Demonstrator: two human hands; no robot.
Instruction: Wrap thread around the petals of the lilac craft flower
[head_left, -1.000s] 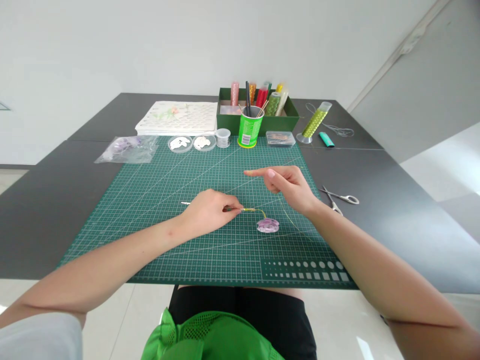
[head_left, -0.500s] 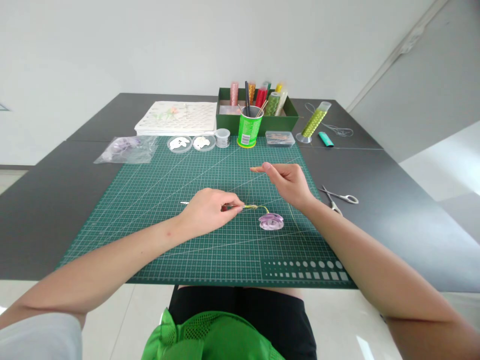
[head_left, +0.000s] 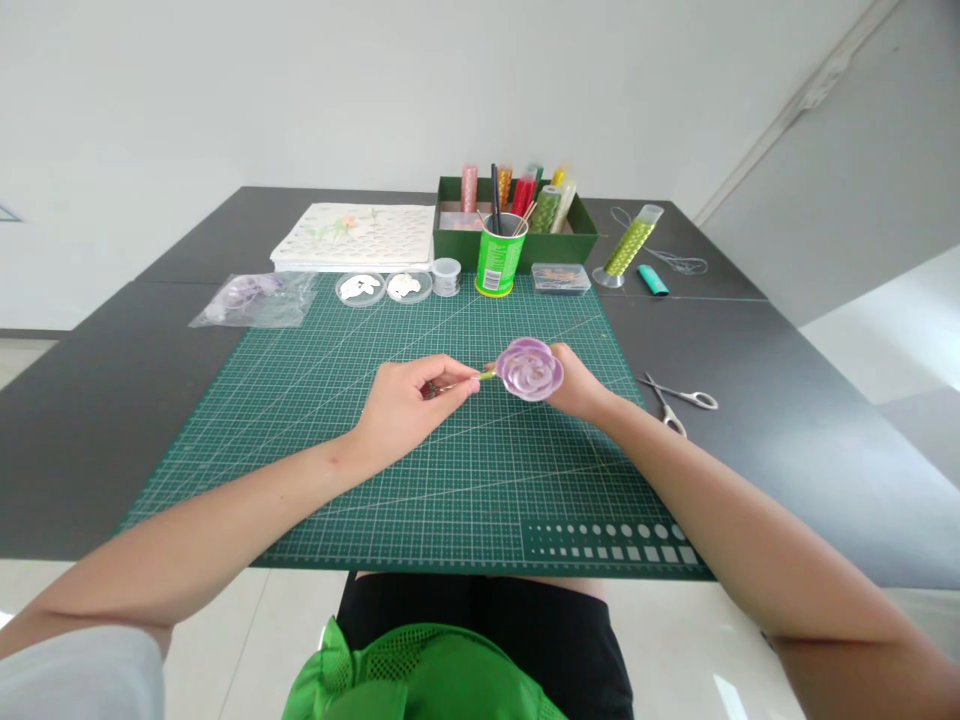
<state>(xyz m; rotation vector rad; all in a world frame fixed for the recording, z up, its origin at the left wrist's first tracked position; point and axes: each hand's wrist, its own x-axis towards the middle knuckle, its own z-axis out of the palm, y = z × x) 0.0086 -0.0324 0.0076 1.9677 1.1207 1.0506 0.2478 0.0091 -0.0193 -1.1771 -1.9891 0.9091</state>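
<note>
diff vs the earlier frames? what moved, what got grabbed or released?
The purple flower was lying on the cutting mat near the wrists; now it is lifted, facing the camera. The right hand, earlier raised and apart from it, now sits behind the flower, holding it. The left hand shifted up, grip unchanged on the stem end. Scissors, green cup and dishes unchanged.

bright, even daylight, soft faint shadows, sharp focus, wide-angle stretching toward the edges.

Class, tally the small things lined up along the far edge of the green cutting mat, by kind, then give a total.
Round clear plastic dishes: 2
Small clear thread spool: 1
Green paper cup of tools: 1
Flat clear plastic box: 1
Total: 5
</note>
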